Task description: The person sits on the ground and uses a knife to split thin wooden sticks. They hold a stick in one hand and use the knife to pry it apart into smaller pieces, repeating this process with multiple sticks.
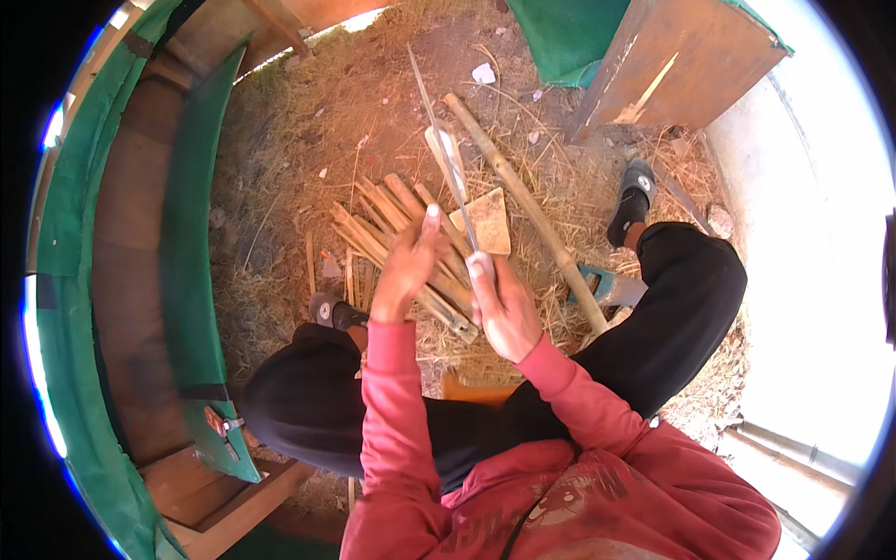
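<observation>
- The right hand [504,308] is closed around the near end of a bamboo sliver [446,149], gripping it just above the person's lap.
- The left hand [406,266] is partly open beside that grip, thumb raised and fingers loosely curled against the sliver's lower part.
- The bamboo sliver is long, very thin and pale, rising from the right hand and tapering to a fine point far beyond it.
- Under the sliver lies a pile of split bamboo sticks [392,224], tan and flat.
- Right of the sliver, a whole bamboo pole [527,205] lies slanted on the straw-strewn ground [299,140].
- A saw with a teal handle [607,285] rests beside the pole's near end.
</observation>
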`<action>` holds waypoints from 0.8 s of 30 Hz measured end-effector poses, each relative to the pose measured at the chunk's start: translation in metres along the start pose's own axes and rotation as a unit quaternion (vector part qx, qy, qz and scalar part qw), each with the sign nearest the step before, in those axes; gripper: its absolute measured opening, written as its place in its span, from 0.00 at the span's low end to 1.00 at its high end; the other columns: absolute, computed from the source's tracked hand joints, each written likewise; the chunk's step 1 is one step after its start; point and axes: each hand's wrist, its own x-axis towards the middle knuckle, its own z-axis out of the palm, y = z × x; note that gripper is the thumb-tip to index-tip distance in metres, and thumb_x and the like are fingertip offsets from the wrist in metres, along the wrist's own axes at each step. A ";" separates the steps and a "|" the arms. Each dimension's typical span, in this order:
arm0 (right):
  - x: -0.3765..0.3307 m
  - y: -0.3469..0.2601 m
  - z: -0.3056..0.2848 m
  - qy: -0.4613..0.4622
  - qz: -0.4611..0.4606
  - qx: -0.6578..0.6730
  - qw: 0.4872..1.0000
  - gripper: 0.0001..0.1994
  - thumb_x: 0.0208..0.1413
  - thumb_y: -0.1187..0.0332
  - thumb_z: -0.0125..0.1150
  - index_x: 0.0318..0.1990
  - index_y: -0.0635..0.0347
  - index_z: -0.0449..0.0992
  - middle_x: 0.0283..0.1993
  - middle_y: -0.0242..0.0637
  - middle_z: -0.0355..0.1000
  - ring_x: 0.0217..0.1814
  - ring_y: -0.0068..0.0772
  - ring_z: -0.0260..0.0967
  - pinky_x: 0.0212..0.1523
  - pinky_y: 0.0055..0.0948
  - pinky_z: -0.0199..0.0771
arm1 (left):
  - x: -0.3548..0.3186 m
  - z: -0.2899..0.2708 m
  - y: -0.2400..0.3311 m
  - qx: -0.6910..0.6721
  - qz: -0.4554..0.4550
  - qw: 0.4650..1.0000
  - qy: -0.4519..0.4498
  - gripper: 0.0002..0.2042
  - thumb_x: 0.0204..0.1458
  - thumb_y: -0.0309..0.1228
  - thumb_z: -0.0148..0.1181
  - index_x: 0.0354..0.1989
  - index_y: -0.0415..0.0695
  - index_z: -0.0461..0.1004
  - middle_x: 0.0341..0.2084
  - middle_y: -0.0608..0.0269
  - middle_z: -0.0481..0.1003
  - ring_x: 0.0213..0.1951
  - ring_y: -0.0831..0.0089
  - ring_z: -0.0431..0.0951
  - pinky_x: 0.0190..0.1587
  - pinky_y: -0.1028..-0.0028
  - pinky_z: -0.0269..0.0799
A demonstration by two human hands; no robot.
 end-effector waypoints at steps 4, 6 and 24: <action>0.021 -0.014 0.025 0.001 -0.196 -0.043 0.980 0.23 0.68 0.52 0.41 0.50 0.67 0.69 0.40 0.53 0.71 0.42 0.51 0.68 0.45 0.46 0.64 | -0.084 0.000 0.021 0.007 0.049 0.999 0.019 0.30 0.62 0.54 0.46 0.58 0.38 0.68 0.33 0.47 0.78 0.35 0.67 0.80 0.34 0.70 0.73; 0.027 -0.037 0.018 -0.081 -0.116 -0.128 0.982 0.25 0.68 0.50 0.37 0.50 0.64 0.71 0.41 0.49 0.71 0.40 0.48 0.63 0.50 0.43 0.62 | -0.083 0.002 -0.003 0.077 0.201 0.969 0.123 0.28 0.64 0.52 0.45 0.57 0.38 0.67 0.28 0.49 0.77 0.28 0.70 0.79 0.29 0.70 0.73; 0.096 0.236 -0.128 0.015 0.075 -0.438 0.896 0.28 0.40 0.65 0.70 0.52 0.63 0.72 0.41 0.54 0.75 0.44 0.54 0.75 0.47 0.45 0.75 | -0.058 0.002 0.009 0.228 0.216 0.900 0.303 0.13 0.60 0.37 0.54 0.40 0.39 0.66 0.16 0.41 0.73 0.21 0.42 0.76 0.21 0.53 0.69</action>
